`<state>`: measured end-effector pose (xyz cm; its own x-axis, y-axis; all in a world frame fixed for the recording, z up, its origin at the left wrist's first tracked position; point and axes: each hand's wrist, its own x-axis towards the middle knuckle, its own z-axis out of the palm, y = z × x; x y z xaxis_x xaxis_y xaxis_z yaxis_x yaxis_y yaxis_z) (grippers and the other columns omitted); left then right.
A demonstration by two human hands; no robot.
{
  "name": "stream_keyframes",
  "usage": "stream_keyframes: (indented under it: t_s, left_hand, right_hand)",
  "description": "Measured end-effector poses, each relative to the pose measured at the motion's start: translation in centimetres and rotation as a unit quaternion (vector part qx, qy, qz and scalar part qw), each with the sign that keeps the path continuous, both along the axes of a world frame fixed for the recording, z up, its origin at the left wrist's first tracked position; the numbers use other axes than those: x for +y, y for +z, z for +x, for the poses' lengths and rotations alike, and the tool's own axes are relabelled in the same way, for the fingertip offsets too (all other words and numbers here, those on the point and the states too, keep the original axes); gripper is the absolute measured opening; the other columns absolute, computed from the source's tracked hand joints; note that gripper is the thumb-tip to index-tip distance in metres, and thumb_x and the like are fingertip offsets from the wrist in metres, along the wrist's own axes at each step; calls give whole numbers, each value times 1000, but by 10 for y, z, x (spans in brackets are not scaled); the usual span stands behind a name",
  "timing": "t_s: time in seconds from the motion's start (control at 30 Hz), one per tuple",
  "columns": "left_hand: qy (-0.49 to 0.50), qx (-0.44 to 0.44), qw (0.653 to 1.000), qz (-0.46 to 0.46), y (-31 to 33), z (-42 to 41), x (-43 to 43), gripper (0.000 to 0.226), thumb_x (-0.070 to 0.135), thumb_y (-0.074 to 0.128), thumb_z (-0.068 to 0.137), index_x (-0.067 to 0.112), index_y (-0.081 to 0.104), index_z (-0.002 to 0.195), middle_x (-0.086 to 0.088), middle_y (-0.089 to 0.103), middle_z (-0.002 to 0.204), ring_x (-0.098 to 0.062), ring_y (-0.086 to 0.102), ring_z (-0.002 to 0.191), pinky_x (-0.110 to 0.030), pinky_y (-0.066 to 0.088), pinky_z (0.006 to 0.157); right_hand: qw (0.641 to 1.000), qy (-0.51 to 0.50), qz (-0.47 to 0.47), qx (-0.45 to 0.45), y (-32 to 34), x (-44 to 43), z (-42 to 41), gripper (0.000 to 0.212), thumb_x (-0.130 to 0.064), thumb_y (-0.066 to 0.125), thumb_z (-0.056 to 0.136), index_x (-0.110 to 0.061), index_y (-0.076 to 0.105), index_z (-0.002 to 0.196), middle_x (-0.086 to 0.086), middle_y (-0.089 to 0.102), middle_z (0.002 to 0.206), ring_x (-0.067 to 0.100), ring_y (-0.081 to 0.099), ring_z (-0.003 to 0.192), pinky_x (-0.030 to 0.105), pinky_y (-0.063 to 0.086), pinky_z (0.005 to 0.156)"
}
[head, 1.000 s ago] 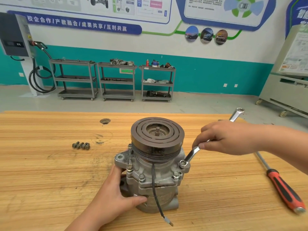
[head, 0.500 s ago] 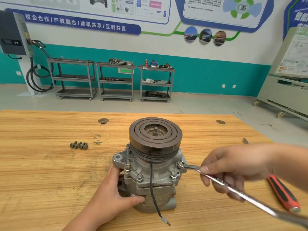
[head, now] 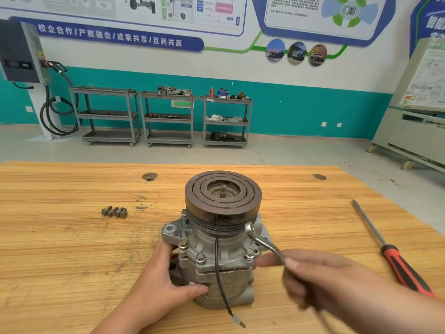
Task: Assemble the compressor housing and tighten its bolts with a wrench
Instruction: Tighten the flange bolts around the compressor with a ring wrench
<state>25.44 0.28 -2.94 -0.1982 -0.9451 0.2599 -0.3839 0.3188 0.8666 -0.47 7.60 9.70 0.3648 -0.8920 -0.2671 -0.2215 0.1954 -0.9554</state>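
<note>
The grey metal compressor (head: pixel 224 263) stands upright on the wooden table (head: pixel 60 249), its dark grooved pulley (head: pixel 222 198) on top. Several bolts sit in its flange. A thin black wire (head: pixel 220 280) hangs down its front. My left hand (head: pixel 163 288) grips the lower left side of the housing, thumb across the front. My right hand (head: pixel 320 283), blurred by motion, holds a silver wrench (head: pixel 261 242). The wrench's ring end sits at the right flange just under the pulley; its handle slants down toward me.
Three loose bolts (head: pixel 115 211) lie on the table to the left. A screwdriver (head: pixel 395 256) with a red and black handle lies at the right near the table edge. Two round holes (head: pixel 149 176) mark the far part of the tabletop.
My right hand has swung the wrench handle from far right, round toward me, turning about the right flange bolt. My left hand has stayed on the housing.
</note>
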Motion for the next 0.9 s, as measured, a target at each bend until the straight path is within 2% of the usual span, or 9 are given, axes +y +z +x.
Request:
stream_keyframes:
  t_s: [0.07,0.13,0.2,0.27,0.43,0.6,0.73,0.8,0.9]
  left_hand:
    - [2,2,1000,1,0,0,0,97,84,72,32,69,27,116,23,45,133,14,41,119,-10,37,87]
    - [-1,6,1000,-5,1,0,0,95,86,71,32,72,27,115,22,46,132,13,42,118,-10,38,87]
    - [-6,14,1000,-6,1,0,0,91,84,72,32,78,26,110,22,47,131,12,44,118,-11,38,87]
    - [-8,17,1000,-4,2,0,1,91,82,74,33,76,28,111,20,49,131,11,46,117,-10,40,86]
    - [-14,22,1000,-2,2,1,1,94,69,79,40,57,31,120,14,51,127,19,46,110,1,38,79]
    - [-9,24,1000,2,1,1,0,95,68,79,40,54,31,120,14,50,127,20,46,108,1,39,78]
    - [-6,25,1000,0,0,1,0,93,67,78,40,53,33,120,16,50,126,20,46,108,1,39,78]
    - [-6,23,1000,1,0,1,0,92,67,78,40,53,33,119,16,50,126,20,46,108,0,39,78]
    - [-6,21,1000,0,0,1,-1,90,68,77,41,58,31,118,17,50,125,21,45,108,1,39,78]
  right_hand:
    - [965,10,-160,209,8,-10,-21,33,-51,43,78,-39,67,98,-5,55,66,6,49,64,21,42,66]
    - [876,70,-281,385,16,-25,-40,30,-61,28,79,-44,49,92,-5,55,75,8,48,71,30,43,71]
    - [806,109,-318,488,21,-43,-49,26,-56,23,86,-45,45,94,-14,54,81,3,48,76,30,43,75]
    - [789,130,-312,513,23,-59,-52,27,-47,29,95,-41,51,108,-20,57,95,-1,50,88,27,43,82]
    - [804,184,-256,505,31,-82,-45,29,-43,36,97,-40,55,119,-18,61,108,3,54,99,32,45,90]
    - [772,218,-243,545,47,-97,-30,31,-43,40,97,-39,55,124,-25,52,109,1,50,105,26,40,96]
    - [780,231,-157,560,55,-101,-26,26,-43,41,97,-39,61,113,-23,59,85,-5,55,81,17,42,74]
    - [837,249,-37,485,52,-93,-29,23,-36,42,99,-29,64,100,-13,62,68,0,60,65,17,47,65]
    - [947,207,159,187,38,-69,-26,23,-24,42,98,-12,57,87,0,61,61,12,63,52,21,53,51]
